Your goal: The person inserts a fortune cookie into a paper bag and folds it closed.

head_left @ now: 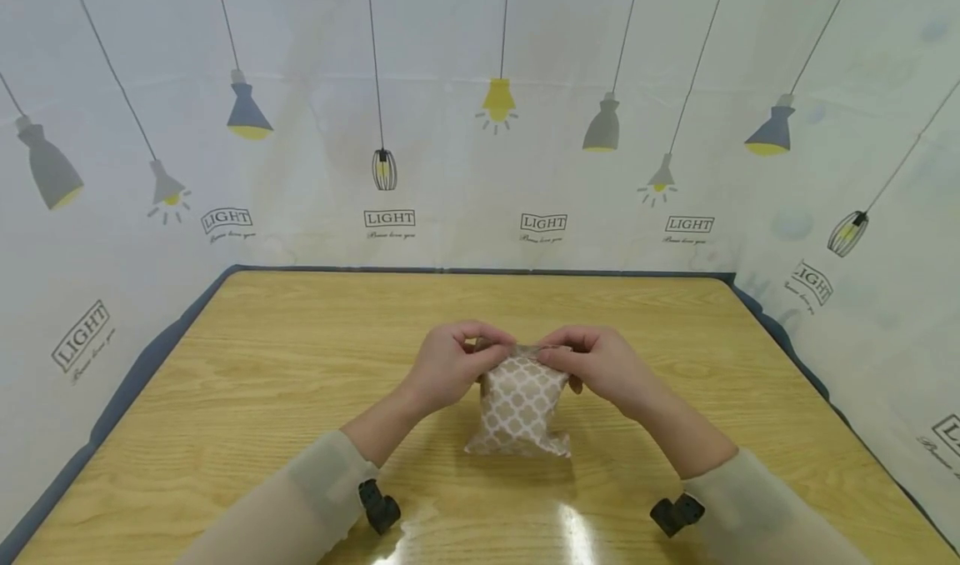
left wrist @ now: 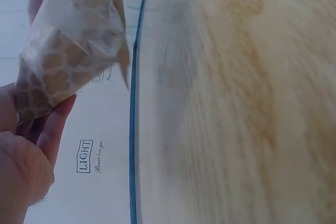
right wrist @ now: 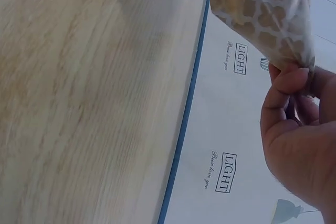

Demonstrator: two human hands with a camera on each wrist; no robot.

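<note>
A small tan plastic bag (head_left: 522, 402) with a white lattice pattern is held up in front of the person, over the table. At its upper left corner the left hand (head_left: 456, 363) pinches the edge between thumb and fingers. The right hand (head_left: 597, 367) grips the upper right corner in the same way. In the left wrist view the bag (left wrist: 68, 45) looks creased and bulging, with the left hand (left wrist: 26, 150) at one corner. Thumb and fingertips of the right hand (right wrist: 299, 124) press together on the bag (right wrist: 268, 14) in the right wrist view. What the bag contains is hidden.
A wooden table (head_left: 300, 340) spreads beneath both hands, with a dark blue edge (head_left: 480, 271) along its back. Behind it hangs a white backdrop (head_left: 442, 132) printed with lamps and lettering. Black wrist devices (head_left: 380, 507) sit at both sleeve cuffs.
</note>
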